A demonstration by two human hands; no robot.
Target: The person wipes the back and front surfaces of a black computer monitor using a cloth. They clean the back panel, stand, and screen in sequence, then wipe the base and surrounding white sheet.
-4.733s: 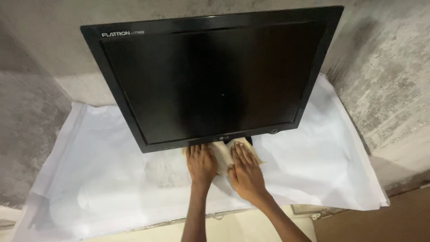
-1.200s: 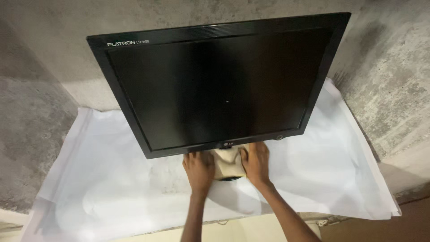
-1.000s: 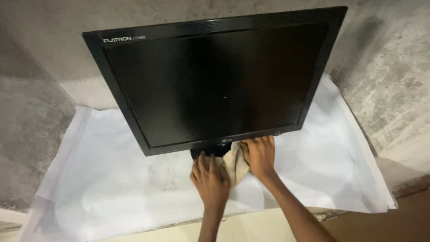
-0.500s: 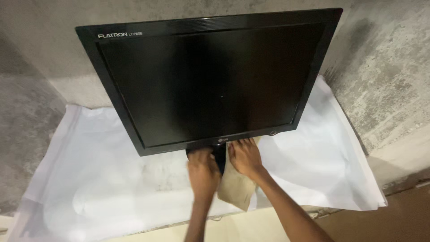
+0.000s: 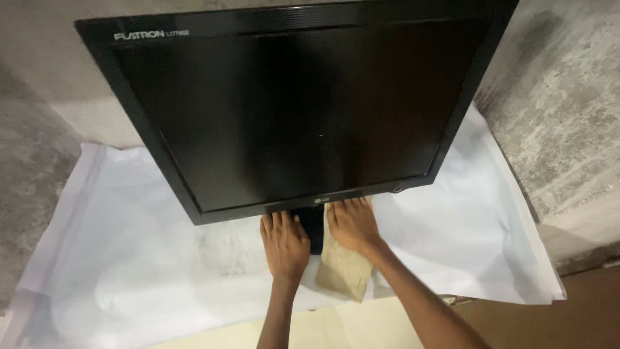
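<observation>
The monitor (image 5: 294, 110) stands upright on the white sheet (image 5: 129, 258), near its back edge. Both hands lie flat at its stand (image 5: 314, 227) — left hand (image 5: 284, 242) bare on the sheet, right hand (image 5: 352, 223) pressing a tan cloth (image 5: 342, 271) just right of the stand, fingers spread, gripping nothing.

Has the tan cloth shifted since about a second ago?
Yes. The tan cloth was bunched close under the black monitor's lower edge; it now hangs lower, trailing toward the white sheet's near edge, under the right hand.
</observation>
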